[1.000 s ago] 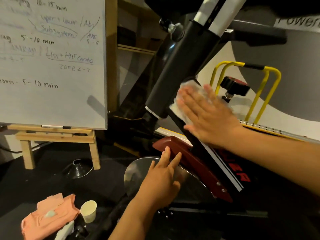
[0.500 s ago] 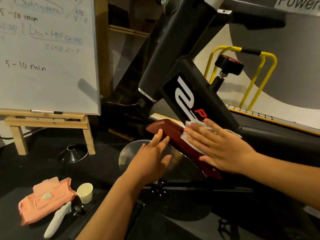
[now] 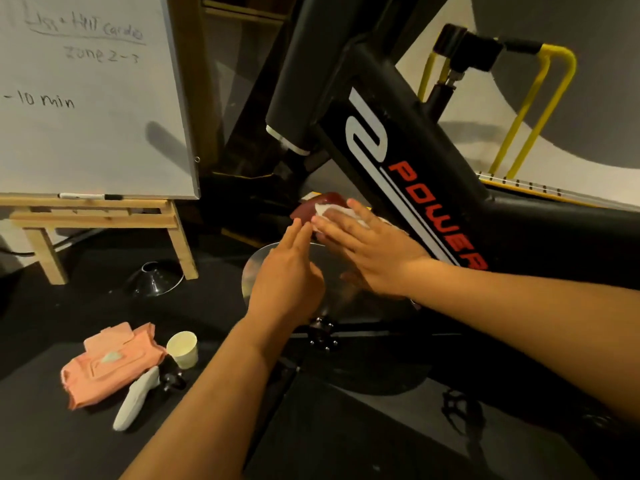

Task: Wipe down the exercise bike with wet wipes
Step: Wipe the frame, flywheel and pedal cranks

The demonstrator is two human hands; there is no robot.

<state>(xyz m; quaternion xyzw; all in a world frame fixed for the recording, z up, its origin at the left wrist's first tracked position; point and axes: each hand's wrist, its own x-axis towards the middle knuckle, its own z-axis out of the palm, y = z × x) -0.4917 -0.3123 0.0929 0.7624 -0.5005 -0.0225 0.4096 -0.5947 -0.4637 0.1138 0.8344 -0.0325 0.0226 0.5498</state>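
Right hand: flat, fingers spread, pressing a white wet wipe onto the red guard at centre frame.
Left hand: fingers straight and close together, holding nothing, over the silver flywheel, tips just beside the guard.
Exercise bike: black frame lettered "POWER" slants from upper centre to right.
Lower left, floor: pink pack, paper cup just beside it.
Upper left: whiteboard on a wooden easel.

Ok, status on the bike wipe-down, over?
Right hand flat, pressing wet wipe onto red guard. Left hand open, empty, fingers beside guard. Paper cup, pink cloth on floor, left of bike.
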